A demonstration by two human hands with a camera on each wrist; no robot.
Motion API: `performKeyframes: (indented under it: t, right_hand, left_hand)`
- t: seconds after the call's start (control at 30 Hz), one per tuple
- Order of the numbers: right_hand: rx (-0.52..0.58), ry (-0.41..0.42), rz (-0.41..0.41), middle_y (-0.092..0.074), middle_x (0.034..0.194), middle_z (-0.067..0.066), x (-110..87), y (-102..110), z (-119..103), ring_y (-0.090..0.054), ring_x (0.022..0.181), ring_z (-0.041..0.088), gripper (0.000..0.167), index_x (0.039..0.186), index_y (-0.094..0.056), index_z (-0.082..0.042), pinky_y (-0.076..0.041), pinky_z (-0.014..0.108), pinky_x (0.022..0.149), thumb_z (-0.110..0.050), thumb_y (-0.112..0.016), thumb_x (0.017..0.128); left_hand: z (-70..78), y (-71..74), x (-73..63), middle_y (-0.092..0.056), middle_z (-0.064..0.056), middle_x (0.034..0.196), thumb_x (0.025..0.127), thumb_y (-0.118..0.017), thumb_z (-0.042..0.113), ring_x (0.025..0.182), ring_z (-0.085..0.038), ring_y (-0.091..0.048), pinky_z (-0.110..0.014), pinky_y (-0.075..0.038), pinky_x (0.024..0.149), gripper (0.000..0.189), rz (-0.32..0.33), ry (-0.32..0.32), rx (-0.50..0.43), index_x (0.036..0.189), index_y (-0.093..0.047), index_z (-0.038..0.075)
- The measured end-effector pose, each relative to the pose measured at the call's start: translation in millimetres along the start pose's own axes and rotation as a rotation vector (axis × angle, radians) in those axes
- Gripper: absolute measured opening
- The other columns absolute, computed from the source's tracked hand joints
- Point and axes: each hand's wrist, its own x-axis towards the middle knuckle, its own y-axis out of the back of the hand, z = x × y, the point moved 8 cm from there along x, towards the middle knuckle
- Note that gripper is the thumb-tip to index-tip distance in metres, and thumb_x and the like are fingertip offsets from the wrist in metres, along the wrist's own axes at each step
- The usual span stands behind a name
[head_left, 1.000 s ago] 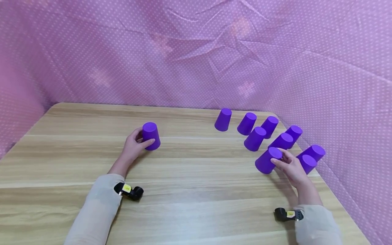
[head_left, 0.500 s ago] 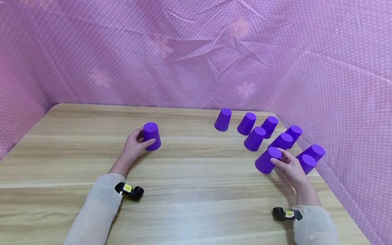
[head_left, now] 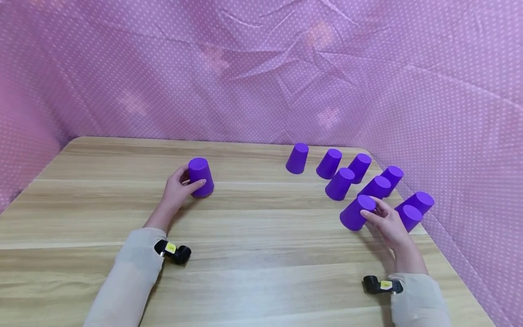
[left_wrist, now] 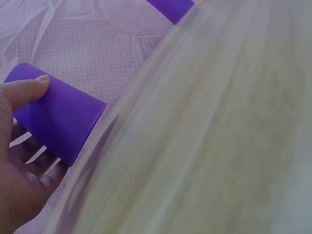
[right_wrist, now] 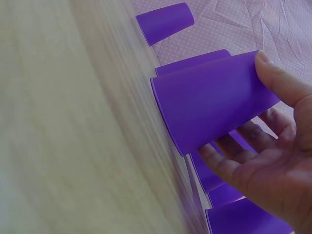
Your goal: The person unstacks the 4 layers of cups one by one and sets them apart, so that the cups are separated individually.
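On the left of the head view, my left hand (head_left: 175,190) grips an upside-down purple cup (head_left: 201,178). The thumb lies across its near side and the other fingers wrap behind it. In the left wrist view the rim of this cup (left_wrist: 63,114) is close over the table, with a shadow beside it. My right hand (head_left: 388,222) holds another upside-down purple cup (head_left: 353,215) at the front of the cluster. Its thumb (right_wrist: 278,80) presses the upper side near the base in the right wrist view, fingers underneath.
Several more upside-down purple cups stand at the right, from a far one (head_left: 297,159) round to a near one (head_left: 411,219) just beside my right hand. The wooden table (head_left: 245,254) meets a pink dotted cloth (head_left: 261,91) at the back and right.
My left hand and its cup have shifted slightly up and away in the head view within the last half second. The right hand and the other cups stay nearly in place.
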Motion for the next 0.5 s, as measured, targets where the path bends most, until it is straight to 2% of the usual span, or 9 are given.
performKeyframes:
  t: [0.33, 0.5]
  right_hand:
    - [0.009, 0.013, -0.008, -0.058, 0.098, -0.007, 1.8, -1.3, -0.3, -0.053, 0.089, 0.004, 0.034, 0.108, -0.051, -0.016, -0.045, 0.017, 0.076, 0.006, -0.053, 0.082]
    - [-0.008, 0.004, -0.003, -0.057, 0.098, -0.008, 1.2, 0.3, -1.1, -0.053, 0.09, 0.003, 0.033, 0.108, -0.05, -0.016, -0.045, 0.016, 0.076, 0.004, -0.054, 0.082]
  left_hand:
    - [15.8, -12.2, 7.9, -0.041, -0.023, 0.122, 0.076, -0.067, 0.018, 0.111, -0.033, -0.038, -0.041, -0.033, 0.094, 0.065, -0.034, -0.029, -0.011, 0.128, -0.033, -0.002]
    - [24.6, -22.9, 14.9, -0.041, -0.022, 0.122, 0.076, -0.066, 0.022, 0.112, -0.032, -0.038, -0.042, -0.032, 0.094, 0.067, -0.066, -0.033, 0.003, 0.13, -0.033, 0.0]
